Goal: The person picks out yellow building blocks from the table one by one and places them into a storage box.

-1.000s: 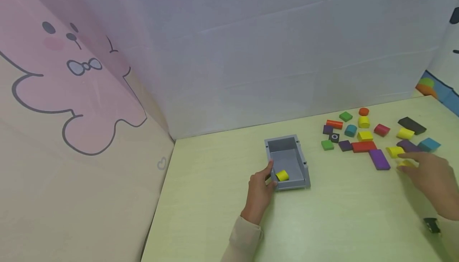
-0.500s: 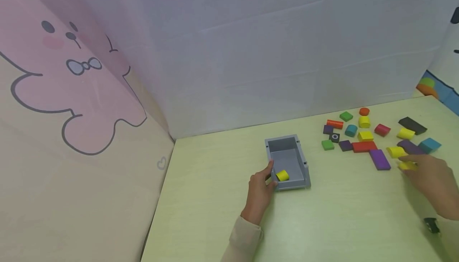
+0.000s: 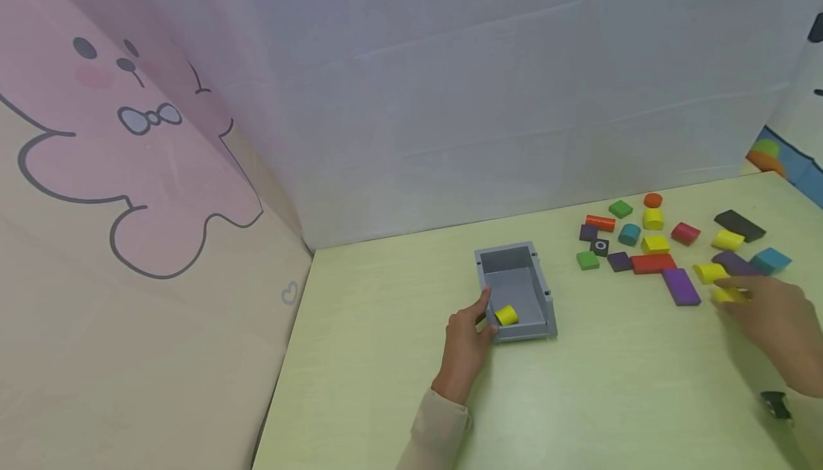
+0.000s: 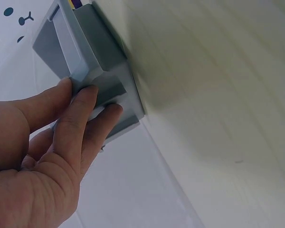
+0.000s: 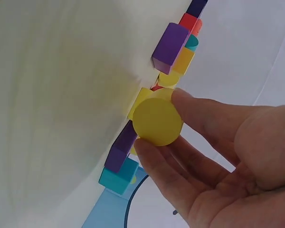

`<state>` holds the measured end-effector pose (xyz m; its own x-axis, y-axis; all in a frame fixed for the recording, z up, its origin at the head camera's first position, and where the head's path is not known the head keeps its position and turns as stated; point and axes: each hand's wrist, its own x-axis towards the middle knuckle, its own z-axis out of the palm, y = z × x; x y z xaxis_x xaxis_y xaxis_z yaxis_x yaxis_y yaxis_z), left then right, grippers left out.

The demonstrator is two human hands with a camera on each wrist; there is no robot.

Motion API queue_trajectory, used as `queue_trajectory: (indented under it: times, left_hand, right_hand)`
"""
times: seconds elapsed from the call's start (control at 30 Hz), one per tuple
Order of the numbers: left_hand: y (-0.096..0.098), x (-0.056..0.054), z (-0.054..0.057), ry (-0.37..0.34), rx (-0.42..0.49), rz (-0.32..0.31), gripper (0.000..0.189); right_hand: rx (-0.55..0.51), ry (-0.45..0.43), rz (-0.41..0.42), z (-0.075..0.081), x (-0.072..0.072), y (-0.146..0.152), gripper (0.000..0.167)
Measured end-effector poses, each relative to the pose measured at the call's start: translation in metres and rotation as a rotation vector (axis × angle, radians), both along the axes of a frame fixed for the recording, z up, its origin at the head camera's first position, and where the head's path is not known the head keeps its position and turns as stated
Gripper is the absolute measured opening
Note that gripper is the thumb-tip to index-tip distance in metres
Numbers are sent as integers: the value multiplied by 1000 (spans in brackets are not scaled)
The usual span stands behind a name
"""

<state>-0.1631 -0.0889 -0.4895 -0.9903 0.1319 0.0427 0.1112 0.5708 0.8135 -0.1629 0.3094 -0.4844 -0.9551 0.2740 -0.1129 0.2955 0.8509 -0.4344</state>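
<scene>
A small grey box, open at the top, stands mid-table with a yellow cylinder lying in its near left corner. My left hand grips that corner; the left wrist view shows its fingers against the box's outer wall. Over at the right, my right hand pinches another yellow cylinder between thumb and fingertips, its round end facing the right wrist camera. Just beyond those fingertips lie a yellow block and a purple block.
Loose coloured blocks spread over the table's back right: a red bar, a teal block, a black bar, a green block and several others. A pale curtain hangs behind the table's back edge.
My right hand's fingertips and the yellow cylinder between them have shifted only very slightly. The left hand and the grey box have stayed where they were.
</scene>
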Motion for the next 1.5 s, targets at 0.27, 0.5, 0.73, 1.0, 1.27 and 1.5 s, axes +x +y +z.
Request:
queue_trajectory:
  times: [0.27, 0.5, 0.73, 1.0, 1.27, 1.5]
  left_hand:
    - [0, 0, -1, 4, -6, 5, 67]
    - [0, 0, -1, -6, -4, 8, 67]
    - [1, 0, 1, -10, -7, 13, 68]
    - [0, 0, -1, -6, -4, 6, 67]
    - [0, -1, -1, -8, -6, 10, 68]
    - [0, -1, -2, -3, -7, 6, 68]
  right_hand:
    - [29, 75, 50, 4, -1, -4, 36]
    - [36, 106, 75, 8, -1, -10, 37]
    - [16, 142, 96, 16, -1, -21, 37]
    - [-43, 166, 132, 21, -1, -33, 35]
    - [-74, 189, 201, 17, -6, -41, 42]
    - [-89, 217, 268, 19, -10, -50, 43]
